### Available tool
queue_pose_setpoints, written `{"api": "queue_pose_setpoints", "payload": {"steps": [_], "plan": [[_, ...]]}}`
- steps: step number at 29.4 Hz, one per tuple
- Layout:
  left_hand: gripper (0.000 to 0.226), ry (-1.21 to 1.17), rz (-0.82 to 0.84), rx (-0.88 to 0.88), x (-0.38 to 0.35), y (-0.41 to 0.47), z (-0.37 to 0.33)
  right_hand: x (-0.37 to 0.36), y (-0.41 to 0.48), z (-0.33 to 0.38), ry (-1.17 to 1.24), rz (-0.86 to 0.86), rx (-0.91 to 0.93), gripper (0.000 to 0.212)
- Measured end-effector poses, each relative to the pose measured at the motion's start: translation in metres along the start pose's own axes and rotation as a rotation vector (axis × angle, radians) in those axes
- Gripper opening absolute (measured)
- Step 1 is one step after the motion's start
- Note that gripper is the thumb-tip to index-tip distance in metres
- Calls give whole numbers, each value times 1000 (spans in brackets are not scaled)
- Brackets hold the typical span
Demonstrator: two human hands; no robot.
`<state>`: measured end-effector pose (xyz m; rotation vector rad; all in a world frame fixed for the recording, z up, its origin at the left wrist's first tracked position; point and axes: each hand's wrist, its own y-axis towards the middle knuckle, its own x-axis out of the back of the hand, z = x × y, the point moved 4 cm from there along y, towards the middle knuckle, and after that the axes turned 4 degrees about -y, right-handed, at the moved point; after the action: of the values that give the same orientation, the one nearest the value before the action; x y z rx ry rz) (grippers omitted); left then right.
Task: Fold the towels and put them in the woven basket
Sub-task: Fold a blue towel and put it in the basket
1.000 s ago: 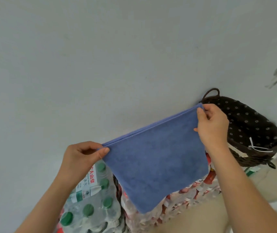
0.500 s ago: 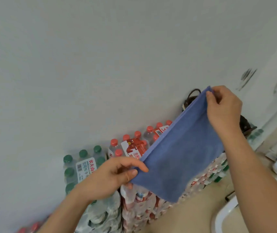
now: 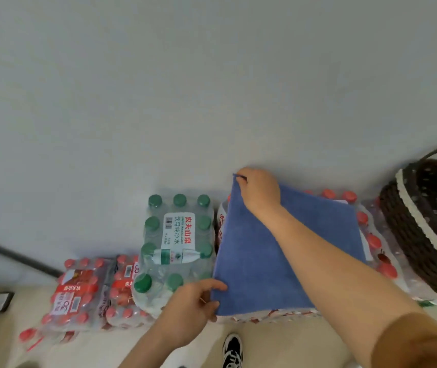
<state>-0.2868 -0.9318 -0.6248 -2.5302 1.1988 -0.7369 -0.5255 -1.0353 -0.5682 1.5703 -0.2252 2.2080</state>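
A folded blue towel (image 3: 260, 261) lies spread flat on top of a shrink-wrapped pack of red-capped bottles (image 3: 371, 243). My left hand (image 3: 191, 306) pinches the towel's near left corner. My right hand (image 3: 258, 192) pinches its far left corner, the forearm crossing over the cloth. The dark woven basket (image 3: 419, 235) with a pale rim band and a loop handle stands at the right edge, past the towel; its dotted lining shows and its inside is mostly out of view.
A pack of green-capped water bottles (image 3: 175, 243) stands just left of the towel. More red-capped packs (image 3: 79, 296) lie on the floor at lower left. A plain wall rises behind. One shoe (image 3: 232, 350) shows on the pale floor below.
The towel, held up in the air before, now lies flat on the bottle pack. Both hands came down with it, still on its corners. The view swung so the basket sits far right.
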Motion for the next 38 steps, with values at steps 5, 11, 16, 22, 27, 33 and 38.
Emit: {"api": "queue_pose_setpoints", "payload": {"steps": [5,11,16,22,27,33,38], "plan": [[48,-169,24,88,0,-9,11,-44,3,21,74,108,155,24],[63,-435,33,136,1,-13,1,-57,-4,35,76,285,211,39],[65,-472,37,110,-1,-15,-3,-10,-54,-15,340,96,-69,43],[51,-644,-71,101,-3,-13,6,17,-200,-109,742,-416,-845,19],[58,-895,-57,172,-10,-14,11,-32,-272,-117,1403,-194,-1334,30],[62,-1041,-19,250,-12,-17,10,-58,-268,-100,1967,-168,-1216,50],[66,-816,22,259,-12,-22,12,-40,-267,-120,1962,-399,-1045,43]]}}
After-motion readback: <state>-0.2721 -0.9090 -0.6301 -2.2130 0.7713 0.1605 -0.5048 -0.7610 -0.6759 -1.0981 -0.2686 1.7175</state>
